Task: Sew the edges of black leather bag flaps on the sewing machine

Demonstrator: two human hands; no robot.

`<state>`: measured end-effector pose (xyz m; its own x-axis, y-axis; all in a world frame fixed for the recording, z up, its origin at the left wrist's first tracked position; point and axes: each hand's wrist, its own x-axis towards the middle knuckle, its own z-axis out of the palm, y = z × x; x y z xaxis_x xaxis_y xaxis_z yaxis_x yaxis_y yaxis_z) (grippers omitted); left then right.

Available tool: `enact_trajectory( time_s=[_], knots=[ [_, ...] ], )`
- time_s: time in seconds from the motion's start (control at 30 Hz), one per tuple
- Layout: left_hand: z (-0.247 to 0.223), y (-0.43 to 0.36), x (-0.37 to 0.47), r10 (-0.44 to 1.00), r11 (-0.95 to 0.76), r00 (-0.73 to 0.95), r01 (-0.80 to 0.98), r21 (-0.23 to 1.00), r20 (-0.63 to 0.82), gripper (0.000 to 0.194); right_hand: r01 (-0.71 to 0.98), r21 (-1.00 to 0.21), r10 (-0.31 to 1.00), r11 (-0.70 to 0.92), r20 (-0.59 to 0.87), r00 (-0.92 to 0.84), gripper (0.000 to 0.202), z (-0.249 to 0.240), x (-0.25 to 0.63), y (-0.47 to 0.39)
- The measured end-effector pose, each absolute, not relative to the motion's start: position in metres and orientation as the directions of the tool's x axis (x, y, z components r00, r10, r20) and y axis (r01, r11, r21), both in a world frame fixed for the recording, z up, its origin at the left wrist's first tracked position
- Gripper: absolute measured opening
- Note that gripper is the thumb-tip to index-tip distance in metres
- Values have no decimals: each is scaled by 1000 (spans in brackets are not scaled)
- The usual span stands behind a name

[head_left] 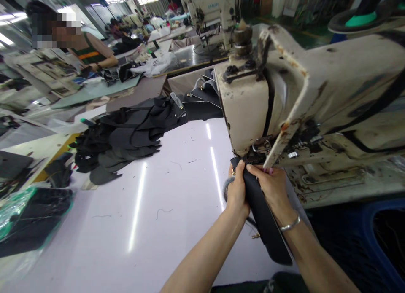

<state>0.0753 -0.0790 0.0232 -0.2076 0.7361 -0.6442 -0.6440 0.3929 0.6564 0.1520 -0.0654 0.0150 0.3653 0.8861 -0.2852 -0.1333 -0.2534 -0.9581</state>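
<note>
A long black piece (pixel 265 219) with a rounded lower end lies at the sewing machine (pixel 245 103), its upper end under the machine head. On its left edge my left hand (pixel 238 192) is closed, thumb on top. My right hand (pixel 274 187) grips the right edge near the top, with a silver bracelet on the wrist. Small gold-coloured metal parts show beside my left thumb and below that hand. The fingers under the piece are hidden.
A pile of black cut pieces (pixel 126 137) lies at the back left of the white table (pixel 177 192). Loose threads are scattered there. A plastic-wrapped black bundle (pixel 38 217) is at far left, a blue container (pixel 363 238) at lower right. Another person (pixel 91 52) works beyond.
</note>
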Motion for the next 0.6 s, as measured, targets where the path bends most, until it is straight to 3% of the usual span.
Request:
enact_trajectory(
  time_s=[0.3, 0.6],
  knots=[
    [21, -64, 73, 755, 328, -229, -679, 657, -614, 36, -11, -965, 901, -261, -248, 356, 25, 21, 155, -65],
    [16, -64, 71, 826, 298, -171, -676, 674, -537, 47, -78, -971, 930, -224, -237, 282, 25, 6, 164, -75]
  ],
)
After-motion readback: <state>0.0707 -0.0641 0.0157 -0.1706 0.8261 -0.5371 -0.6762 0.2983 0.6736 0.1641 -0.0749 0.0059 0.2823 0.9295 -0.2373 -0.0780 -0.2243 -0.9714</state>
